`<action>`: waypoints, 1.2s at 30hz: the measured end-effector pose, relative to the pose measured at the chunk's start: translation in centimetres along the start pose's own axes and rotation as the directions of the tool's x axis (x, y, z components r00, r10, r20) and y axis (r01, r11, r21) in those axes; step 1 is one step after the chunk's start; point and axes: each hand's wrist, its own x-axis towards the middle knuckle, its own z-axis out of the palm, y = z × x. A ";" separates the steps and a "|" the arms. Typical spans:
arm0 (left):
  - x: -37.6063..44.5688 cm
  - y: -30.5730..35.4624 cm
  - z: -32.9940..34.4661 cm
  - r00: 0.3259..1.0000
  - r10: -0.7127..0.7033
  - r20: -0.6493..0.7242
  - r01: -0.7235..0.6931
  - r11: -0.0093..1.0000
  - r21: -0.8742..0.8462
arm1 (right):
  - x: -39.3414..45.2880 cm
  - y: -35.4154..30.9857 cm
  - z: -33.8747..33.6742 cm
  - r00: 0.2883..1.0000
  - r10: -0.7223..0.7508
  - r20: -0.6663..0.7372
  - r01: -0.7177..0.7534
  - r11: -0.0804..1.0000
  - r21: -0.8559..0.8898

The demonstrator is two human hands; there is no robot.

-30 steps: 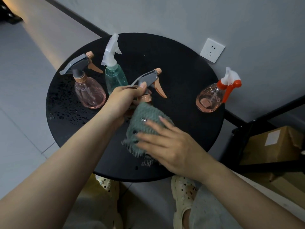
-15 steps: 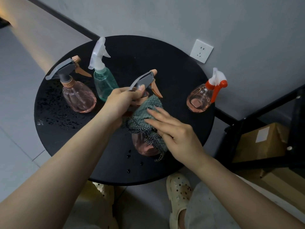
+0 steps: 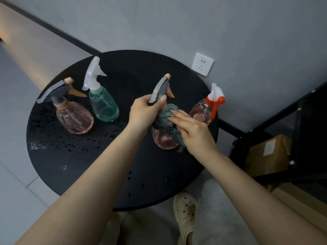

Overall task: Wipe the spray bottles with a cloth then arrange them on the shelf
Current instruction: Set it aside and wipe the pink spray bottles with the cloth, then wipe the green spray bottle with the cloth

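Note:
My left hand [image 3: 144, 113] grips the grey spray head of a pink bottle [image 3: 163, 140] over the round black table [image 3: 74, 167]. With straight fingers my right hand [image 3: 192, 131] presses a grey-green cloth [image 3: 167, 119] against the bottle's shoulder; the cloth hides the neck. On the table's left stand a pink bottle with a grey head [image 3: 74, 115] and a green bottle with a white head [image 3: 103, 105]. A pink bottle with a white and orange-red head [image 3: 205, 110] stands at the right edge.
Water drops dot the tabletop. A black metal shelf frame [image 3: 276, 112] stands to the right with a cardboard box [image 3: 269, 154] under it. A white wall socket [image 3: 202, 64] is behind the table. My feet in pale clogs [image 3: 184, 214] are below the table's edge.
The held bottle has turned more upright and its bare lower body now shows. My right hand slid the cloth from the body up to the shoulder near the neck. The view shifted.

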 end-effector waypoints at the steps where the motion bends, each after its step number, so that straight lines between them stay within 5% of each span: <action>1: 0.4 0.0 0.5 1.000 0.030 0.005 -0.030 0.999 0.036 | 0.3 0.5 -0.1 1.000 0.010 0.004 -0.010 1.000 -0.019; 10: 3.9 -0.2 4.6 0.981 0.174 0.087 -0.190 0.954 0.233 | 1.9 3.7 -0.6 0.985 0.157 -0.070 -0.162 0.984 -0.070; 20: 4.1 -0.6 7.0 0.969 0.227 0.101 -0.245 0.941 0.232 | 1.8 4.2 -0.8 0.954 0.288 -0.084 -0.294 0.953 -0.078; 25: 3.4 -1.1 5.0 0.947 0.202 0.249 -0.259 0.940 0.223 | 0.9 3.5 -0.8 0.958 0.279 -0.066 -0.285 0.953 -0.105; 31: 2.1 -2.2 -1.9 0.970 0.232 -0.072 -0.193 0.918 0.346 | 0.0 1.8 0.8 0.976 0.212 -0.041 -0.215 0.974 -0.077; 36: 1.6 -3.0 -8.3 0.949 0.072 -0.306 0.067 0.905 0.421 | 1.4 -0.4 3.1 0.981 0.193 0.003 -0.193 0.981 -0.022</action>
